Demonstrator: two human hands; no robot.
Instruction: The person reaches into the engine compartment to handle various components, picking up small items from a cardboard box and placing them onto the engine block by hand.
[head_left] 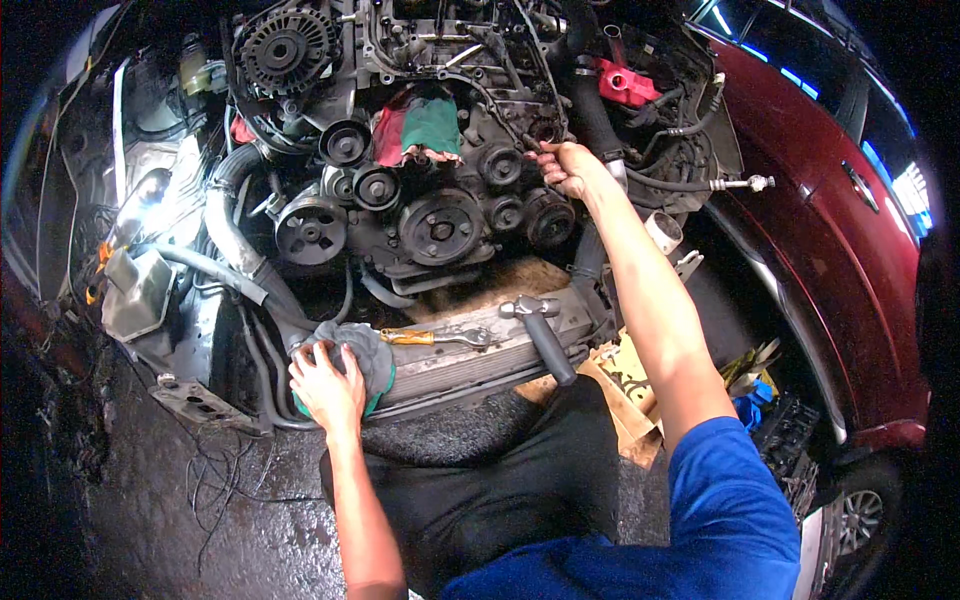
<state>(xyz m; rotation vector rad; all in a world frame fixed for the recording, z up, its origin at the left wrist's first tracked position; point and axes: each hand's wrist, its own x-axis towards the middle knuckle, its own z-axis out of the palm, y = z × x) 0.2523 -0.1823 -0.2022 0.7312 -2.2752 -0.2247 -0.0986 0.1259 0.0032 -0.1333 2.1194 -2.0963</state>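
At the front left, my left hand (pixel 331 386) rests over a bunched grey rag (pixel 372 356), its fingers spread and bent round the cloth. A bit of green cloth shows beneath. My right hand (pixel 568 168) reaches to the right side of the engine, above a dark pulley (pixel 550 219). Its fingers are closed in a pinch by a thin dark part; what they hold is too small to make out. Left of this hand, a red and green cloth (pixel 418 130) covers part of the engine front. Pulleys, one of them large (pixel 440 227), line the engine front.
On the radiator (pixel 460 366) lie a ratchet (pixel 435 337) with an orange handle and a ball-peen hammer (pixel 540 338). A cardboard box (pixel 622 390) stands at the right. Loose wires (pixel 228 480) lie on the wet floor. A dark red car (pixel 810 210) stands at the right.
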